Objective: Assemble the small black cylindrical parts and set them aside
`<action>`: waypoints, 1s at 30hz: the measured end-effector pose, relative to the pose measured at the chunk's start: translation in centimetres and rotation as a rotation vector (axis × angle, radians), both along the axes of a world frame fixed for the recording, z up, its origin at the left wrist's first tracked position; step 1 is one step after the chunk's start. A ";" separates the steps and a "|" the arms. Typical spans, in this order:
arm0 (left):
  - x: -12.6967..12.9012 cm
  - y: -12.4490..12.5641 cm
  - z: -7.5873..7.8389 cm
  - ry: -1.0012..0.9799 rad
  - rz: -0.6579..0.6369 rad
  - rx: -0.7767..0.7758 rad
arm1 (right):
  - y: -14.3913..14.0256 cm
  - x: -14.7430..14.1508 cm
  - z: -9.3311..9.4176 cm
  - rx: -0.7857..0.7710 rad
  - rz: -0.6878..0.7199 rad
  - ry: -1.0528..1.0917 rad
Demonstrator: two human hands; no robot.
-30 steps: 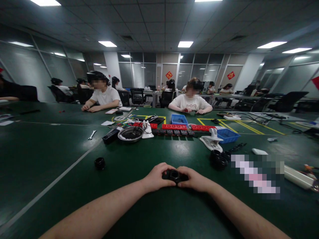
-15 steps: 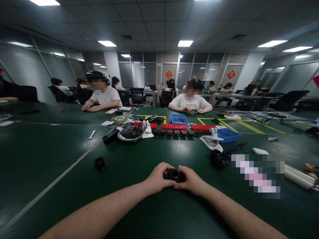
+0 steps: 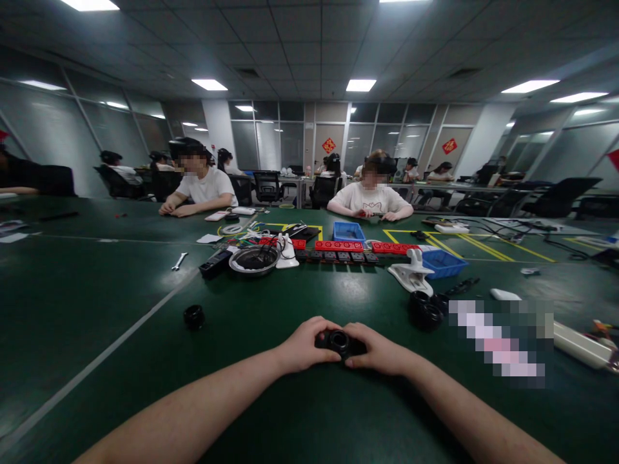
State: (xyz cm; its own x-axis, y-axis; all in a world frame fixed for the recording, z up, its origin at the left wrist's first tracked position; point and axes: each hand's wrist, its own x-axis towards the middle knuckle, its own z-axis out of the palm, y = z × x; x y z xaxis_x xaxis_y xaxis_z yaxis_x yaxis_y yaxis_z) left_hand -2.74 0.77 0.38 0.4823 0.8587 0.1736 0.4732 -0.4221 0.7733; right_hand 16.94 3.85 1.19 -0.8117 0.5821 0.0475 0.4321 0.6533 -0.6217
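Gripping the black ring part [image 3: 339, 341] between both my hands' fingers [image 3: 323, 330], nothing fitted yet, more rings [image 3: 425, 309] off right.

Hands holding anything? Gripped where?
Yes: both hands, left and right, clasp a small black ring-shaped part by its opposite sides, low over the green table.

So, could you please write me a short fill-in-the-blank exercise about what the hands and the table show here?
1. The left hand and the right hand together hold a small ____ round part.
2. The table has a dark ____ surface.
3. A lone black ring lies on the table on the ____ hand's side.
4. The metal bowl stands ____ away than the part in hand.

Missing words: black; green; left; farther
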 end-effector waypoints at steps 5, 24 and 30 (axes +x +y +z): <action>0.0 0.0 0.2 0.012 -0.007 -0.001 | 0.5 0.1 0.1 -0.052 0.031 0.041; 0.8 -0.7 -0.3 -0.029 0.216 0.030 | -1.6 -1.8 -1.4 0.240 -0.395 -0.097; 0.7 -0.7 0.1 -0.018 0.144 0.033 | -0.8 -0.7 -0.6 0.102 -0.144 0.027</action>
State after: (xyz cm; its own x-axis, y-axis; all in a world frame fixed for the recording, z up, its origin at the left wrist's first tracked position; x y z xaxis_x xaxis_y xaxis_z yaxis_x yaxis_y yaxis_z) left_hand -2.08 0.05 0.48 0.3513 0.9124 0.2102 0.5164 -0.3761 0.7693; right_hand 16.22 3.09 0.56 -0.7178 0.6835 0.1327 0.5100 0.6459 -0.5680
